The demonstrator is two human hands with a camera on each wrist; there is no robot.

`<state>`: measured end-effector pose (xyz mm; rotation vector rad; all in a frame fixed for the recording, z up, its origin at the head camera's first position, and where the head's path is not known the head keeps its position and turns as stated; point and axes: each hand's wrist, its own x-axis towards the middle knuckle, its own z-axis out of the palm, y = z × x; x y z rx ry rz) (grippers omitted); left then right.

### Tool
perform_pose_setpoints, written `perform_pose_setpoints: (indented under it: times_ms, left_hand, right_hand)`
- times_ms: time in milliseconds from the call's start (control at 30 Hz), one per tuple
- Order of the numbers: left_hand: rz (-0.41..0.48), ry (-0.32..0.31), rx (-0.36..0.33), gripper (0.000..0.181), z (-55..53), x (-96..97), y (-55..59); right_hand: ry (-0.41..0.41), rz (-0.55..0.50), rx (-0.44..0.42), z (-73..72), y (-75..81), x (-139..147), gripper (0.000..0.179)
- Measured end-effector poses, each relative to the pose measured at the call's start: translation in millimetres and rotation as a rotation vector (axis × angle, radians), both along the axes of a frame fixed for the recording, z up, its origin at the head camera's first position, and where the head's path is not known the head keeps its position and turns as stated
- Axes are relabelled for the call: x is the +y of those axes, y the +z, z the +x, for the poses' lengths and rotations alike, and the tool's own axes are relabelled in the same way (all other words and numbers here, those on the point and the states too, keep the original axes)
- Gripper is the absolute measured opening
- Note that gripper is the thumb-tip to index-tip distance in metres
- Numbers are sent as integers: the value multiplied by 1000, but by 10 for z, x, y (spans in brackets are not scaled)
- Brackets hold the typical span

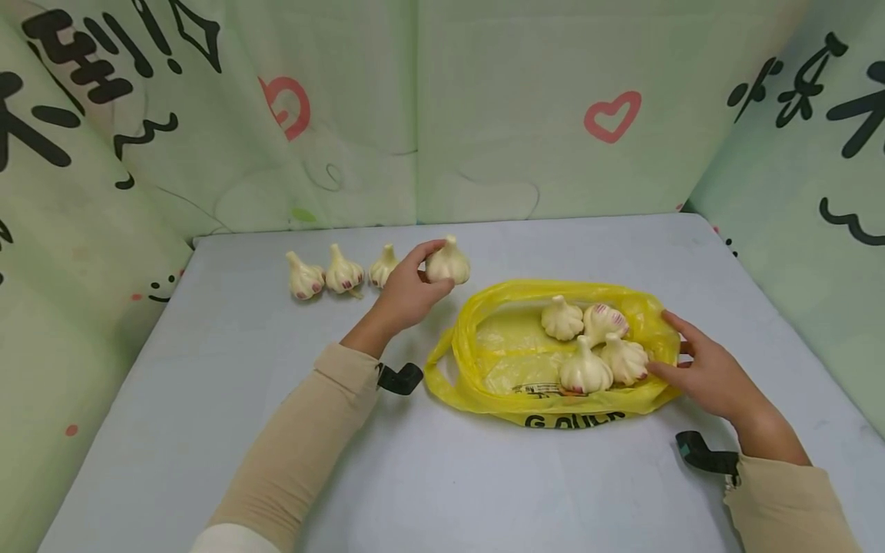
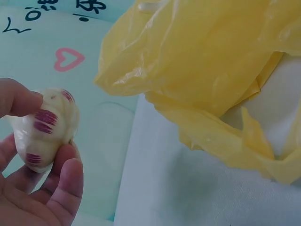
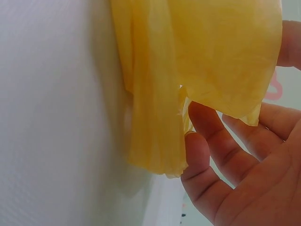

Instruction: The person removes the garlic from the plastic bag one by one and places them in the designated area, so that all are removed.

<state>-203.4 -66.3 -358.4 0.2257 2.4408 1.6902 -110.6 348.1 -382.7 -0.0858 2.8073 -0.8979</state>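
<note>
My left hand (image 1: 409, 290) pinches a white garlic bulb (image 1: 448, 263) above the table, left of the bag. In the left wrist view that bulb (image 2: 44, 129) shows purple streaks between thumb and fingers. A yellow plastic bag (image 1: 525, 290) lies with its mouth spread, dark lettering along its front. Several garlic bulbs (image 1: 585, 369) sit inside at its right side. My right hand (image 1: 712, 376) holds the bag's right end, thumb over the rim by a bulb. Up close in the right wrist view, its fingers (image 3: 230, 153) lie against the yellow plastic (image 3: 221, 52).
Three garlic bulbs (image 1: 344, 270) stand in a row at the table's back left, the rightmost partly behind my left hand. The bag's handle loop (image 1: 442, 384) sticks out to the left on the pale table (image 1: 470, 484). A printed green curtain (image 1: 484, 153) hangs behind and at both sides.
</note>
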Motion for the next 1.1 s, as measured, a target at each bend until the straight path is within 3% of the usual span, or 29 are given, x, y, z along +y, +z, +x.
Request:
perform_pose_setpoints:
  times_ms: [333,533,667,933,1100]
  left_hand:
    - [-68,27,45,73,-39,-20,-27]
    - [-59,1,15,73,-67,-48,-25]
    - [-109,-1,31,71,-98,-58,-54]
    - [-234,16,172,68,-101,-72,-145]
    - [-229,29,239,64,-99,-98,-154]
  right_hand:
    - [3,0,-14,-7,4,-1,90]
    - [8,-6,-7,-4,11,-5,90]
    - [7,-5,-5,-2,11,-3,89]
    - [7,7,-16,0,7,6,89]
    - [6,9,-16,2,8,15,90]
